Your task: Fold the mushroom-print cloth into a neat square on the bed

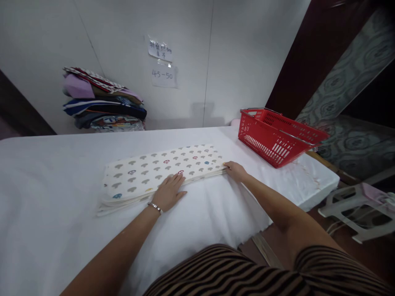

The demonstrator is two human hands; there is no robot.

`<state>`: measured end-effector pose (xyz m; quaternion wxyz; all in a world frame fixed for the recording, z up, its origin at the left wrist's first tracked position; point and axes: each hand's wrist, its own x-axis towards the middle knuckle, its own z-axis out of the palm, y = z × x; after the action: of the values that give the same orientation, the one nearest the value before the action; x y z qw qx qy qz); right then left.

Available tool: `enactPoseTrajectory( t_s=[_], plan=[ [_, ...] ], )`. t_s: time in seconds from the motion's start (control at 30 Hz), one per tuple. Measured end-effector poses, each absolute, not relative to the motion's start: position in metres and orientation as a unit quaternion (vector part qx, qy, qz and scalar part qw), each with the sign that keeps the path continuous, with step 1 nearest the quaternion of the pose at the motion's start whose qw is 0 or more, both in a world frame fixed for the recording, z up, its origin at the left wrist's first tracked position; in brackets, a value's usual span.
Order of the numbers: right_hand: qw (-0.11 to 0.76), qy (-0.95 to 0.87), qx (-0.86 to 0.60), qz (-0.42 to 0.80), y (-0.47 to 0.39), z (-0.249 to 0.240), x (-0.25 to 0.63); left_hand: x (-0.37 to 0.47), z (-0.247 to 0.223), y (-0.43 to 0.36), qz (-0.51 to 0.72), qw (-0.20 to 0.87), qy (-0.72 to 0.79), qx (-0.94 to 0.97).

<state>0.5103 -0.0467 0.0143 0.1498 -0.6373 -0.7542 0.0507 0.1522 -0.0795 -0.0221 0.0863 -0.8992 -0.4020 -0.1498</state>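
Note:
A folded white cloth (166,166) printed with grey, red and blue mushroom shapes lies as a long, layered strip across the table. My left hand (169,191) rests flat on its near edge around the middle, fingers stretched out and thumb apart. A silver bracelet circles that wrist. At the cloth's right end, my right hand (235,171) pinches the near corner between thumb and fingers. The layers show along the near side and fan out slightly at the left end.
The table wears a white cover (61,176). A red plastic basket (271,137) stands at its back right. Against the wall at the back left is a stack of folded clothes (105,100). Handwritten paper signs (163,76) hang on the wall. A white plastic stool (361,209) is beyond the table's right side.

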Motion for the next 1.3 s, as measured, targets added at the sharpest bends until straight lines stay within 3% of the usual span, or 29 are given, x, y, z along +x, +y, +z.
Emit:
enactPoseTrajectory(
  t_s=[0.13,0.27,0.93,1.3],
  plan=[
    [0.196,-0.749,-0.632,0.005,-0.044,0.018,0.511,0.152,-0.021,-0.08,-0.146,0.085,-0.403,-0.9],
    [0.17,-0.74,-0.649,0.047,-0.046,0.005,0.512,0.151,-0.02,-0.081,-0.151,0.075,-0.396,-0.902],
    [0.217,-0.733,-0.642,0.066,-0.055,-0.01,0.52,0.152,-0.018,-0.083,-0.147,0.066,-0.398,-0.903],
    [0.172,-0.747,-0.637,0.082,-0.058,0.007,0.523,0.151,-0.021,-0.082,-0.159,0.058,-0.4,-0.901]
  ],
)
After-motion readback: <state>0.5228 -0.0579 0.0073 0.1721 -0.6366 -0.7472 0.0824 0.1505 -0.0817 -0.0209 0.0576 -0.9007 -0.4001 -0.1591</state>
